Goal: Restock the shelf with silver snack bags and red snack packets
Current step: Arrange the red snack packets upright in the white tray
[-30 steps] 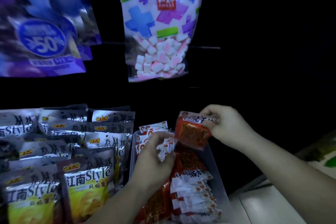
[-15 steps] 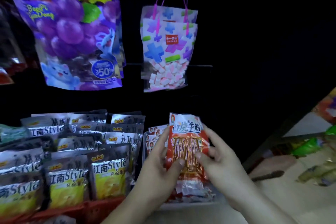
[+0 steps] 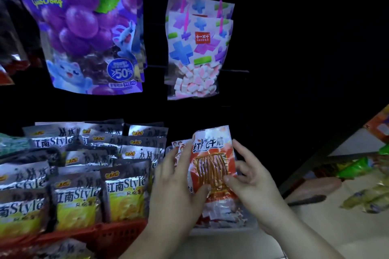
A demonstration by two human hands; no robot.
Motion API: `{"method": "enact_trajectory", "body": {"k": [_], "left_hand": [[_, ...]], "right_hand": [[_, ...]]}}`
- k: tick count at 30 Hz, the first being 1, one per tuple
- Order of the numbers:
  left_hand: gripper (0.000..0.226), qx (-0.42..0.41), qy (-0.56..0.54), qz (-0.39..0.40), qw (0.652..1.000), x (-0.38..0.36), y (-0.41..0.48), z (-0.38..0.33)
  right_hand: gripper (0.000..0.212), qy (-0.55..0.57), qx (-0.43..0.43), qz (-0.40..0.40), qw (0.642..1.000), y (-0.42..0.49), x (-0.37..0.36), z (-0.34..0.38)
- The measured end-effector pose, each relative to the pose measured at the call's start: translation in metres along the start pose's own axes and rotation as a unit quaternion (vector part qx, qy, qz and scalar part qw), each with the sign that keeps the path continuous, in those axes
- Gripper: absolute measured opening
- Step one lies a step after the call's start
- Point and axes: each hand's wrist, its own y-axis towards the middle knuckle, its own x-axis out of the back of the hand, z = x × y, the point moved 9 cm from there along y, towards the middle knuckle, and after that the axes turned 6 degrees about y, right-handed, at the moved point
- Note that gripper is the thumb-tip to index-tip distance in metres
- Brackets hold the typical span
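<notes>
Head view showed my left hand (image 3: pixel 179 185) had joined my right hand (image 3: pixel 252 183) in pinching the red snack packet (image 3: pixel 212 160) upright over its tray (image 3: pixel 231 230), ready for slotting.

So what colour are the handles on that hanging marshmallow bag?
Bright pink: the handles on the marshmallow bag show best in the head view.

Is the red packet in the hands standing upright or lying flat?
Upright. The red packet has its title on top; the left hand and right hand hold it over flat packets.
</notes>
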Motion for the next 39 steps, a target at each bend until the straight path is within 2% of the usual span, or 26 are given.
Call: {"method": "enact_trajectory", "body": {"k": [1,2,4,6,8,9,11,13,15,17,19,21,23,25,27,29,31,33,37,39], "left_hand": [[0.092,-0.034,0.036,-0.023,0.999,0.002,0.0,-0.007],[0.085,-0.05,0.021,-0.029,0.998,0.003,-0.001,-0.015],[0.069,0.0,-0.127,-0.003,0.992,-0.002,0.0,-0.019],[0.051,0.07,-0.272,0.025,0.96,-0.013,0.0,-0.014],[0.04,0.114,-0.325,0.005,0.939,-0.012,0.002,-0.004],[0.036,0.133,-0.35,-0.003,0.927,-0.011,0.003,0.003],[0.032,0.152,-0.419,0.018,0.895,-0.012,0.004,0.008],[0.034,0.153,-0.474,0.063,0.865,-0.015,0.004,0.003],[0.032,0.147,-0.464,0.077,0.87,-0.018,0.003,0.003],[0.02,0.168,-0.453,0.043,0.875,-0.017,0.003,0.011],[0.008,0.207,-0.467,0.003,0.86,-0.018,0.002,0.024],[0.008,0.222,-0.491,0.006,0.842,-0.019,0.003,0.025],[0.01,0.216,-0.49,0.014,0.844,-0.02,0.004,0.023],[0.017,0.207,-0.461,0.016,0.863,-0.021,0.003,0.023],[0.022,0.201,-0.417,0.009,0.887,-0.022,0.0,0.027],[0.051,0.178,-0.398,0.038,0.899,-0.026,-0.004,0.023],[0.065,0.138,-0.389,0.099,0.905,-0.031,-0.01,0.009],[0.062,0.128,-0.386,0.14,0.903,-0.034,-0.014,0.001],[0.052,0.117,-0.356,0.137,0.917,-0.027,-0.01,0.003],[0.062,0.102,-0.377,0.158,0.907,-0.03,-0.012,-0.002]], "right_hand": [[0.08,-0.002,0.001,-0.003,1.0,0.001,-0.001,0.0],[0.081,0.0,0.003,-0.001,1.0,0.0,-0.003,-0.001],[0.077,-0.002,0.007,0.025,1.0,0.0,-0.012,0.0],[0.069,-0.005,0.003,0.071,0.997,-0.003,-0.022,0.001],[0.063,0.007,-0.006,0.1,0.995,-0.005,-0.027,0.002],[0.059,0.007,0.0,0.079,0.997,-0.002,-0.024,0.003],[0.055,-0.003,0.028,-0.018,0.999,0.004,-0.005,0.007],[0.059,0.008,0.033,-0.041,0.999,0.006,0.0,0.006],[0.058,0.041,0.017,-0.004,0.999,0.007,-0.005,0.002],[0.058,0.046,0.019,0.015,0.999,0.005,-0.007,0.004],[0.06,0.034,0.03,0.031,0.999,0.004,-0.01,0.008],[0.06,0.044,0.037,0.041,0.997,0.003,-0.014,0.009],[0.053,0.07,0.041,0.029,0.996,0.002,-0.014,0.009],[0.043,0.061,0.045,0.006,0.997,0.003,-0.012,0.009],[0.033,-0.011,0.065,-0.046,0.997,0.005,-0.004,0.009],[0.032,-0.022,0.069,-0.104,0.992,0.006,0.006,0.007],[0.033,-0.003,0.066,-0.129,0.989,0.006,0.015,0.006],[0.038,-0.002,0.033,-0.084,0.996,0.009,0.016,-0.001],[0.078,0.035,-0.051,0.098,0.993,0.003,0.001,-0.01],[0.088,0.005,-0.058,0.142,0.988,-0.001,-0.003,-0.01]]}}
